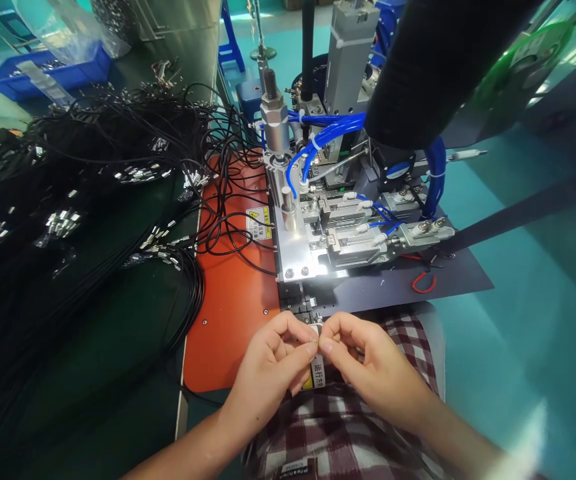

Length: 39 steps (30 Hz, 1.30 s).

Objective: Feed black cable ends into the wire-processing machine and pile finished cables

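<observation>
Head view: left hand and right hand, tips close together; grip of each pinched, whether on anything, cannot tell. Location: over label, just before metal machine. Step, as judged: fine fingertip work; next move calls for steadiness.

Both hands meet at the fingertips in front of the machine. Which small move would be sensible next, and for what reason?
Probably a slight forward move of both pinches toward the bright metal plate: the left hand and right hand meet at their fingertips just on its near side, so little travel seems needed. Anything between the fingertips is too small to identify.
</observation>
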Available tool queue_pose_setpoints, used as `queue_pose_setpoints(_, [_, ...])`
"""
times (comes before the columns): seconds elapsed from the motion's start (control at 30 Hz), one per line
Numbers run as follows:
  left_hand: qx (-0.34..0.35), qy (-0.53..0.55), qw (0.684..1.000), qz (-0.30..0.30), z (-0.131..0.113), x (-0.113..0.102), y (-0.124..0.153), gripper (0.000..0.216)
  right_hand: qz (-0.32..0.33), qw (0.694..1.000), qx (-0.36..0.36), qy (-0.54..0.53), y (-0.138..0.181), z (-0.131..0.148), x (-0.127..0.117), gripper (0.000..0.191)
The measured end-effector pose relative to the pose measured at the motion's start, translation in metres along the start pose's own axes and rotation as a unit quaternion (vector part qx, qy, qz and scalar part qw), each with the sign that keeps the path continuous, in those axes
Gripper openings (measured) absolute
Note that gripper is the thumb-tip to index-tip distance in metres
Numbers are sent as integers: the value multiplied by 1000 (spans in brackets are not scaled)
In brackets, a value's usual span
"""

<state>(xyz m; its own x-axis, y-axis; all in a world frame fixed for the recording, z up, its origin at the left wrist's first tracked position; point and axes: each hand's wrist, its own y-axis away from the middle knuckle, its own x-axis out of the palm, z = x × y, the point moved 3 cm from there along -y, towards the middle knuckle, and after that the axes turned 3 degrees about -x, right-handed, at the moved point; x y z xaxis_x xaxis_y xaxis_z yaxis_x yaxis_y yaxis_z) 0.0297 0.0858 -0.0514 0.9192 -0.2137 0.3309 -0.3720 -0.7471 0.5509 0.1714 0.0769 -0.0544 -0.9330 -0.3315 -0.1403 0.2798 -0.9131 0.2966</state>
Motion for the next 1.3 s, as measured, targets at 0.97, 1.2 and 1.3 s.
queue_pose_setpoints(0.97, [-32, 15, 998, -57, -8, 0, 2, 19, -36, 980, 45, -188, -7, 1, 9, 24])
queue_pose_setpoints(1.2, [-32, 22, 997, -62, -6, 1, 3, 18, -34, 975, 60, -212, -7, 0, 11, 21])
queue_pose_setpoints(1.3, [-35, 33, 997, -59, -6, 3, 3, 18, -34, 977, 55, -204, -6, -1, 12, 19])
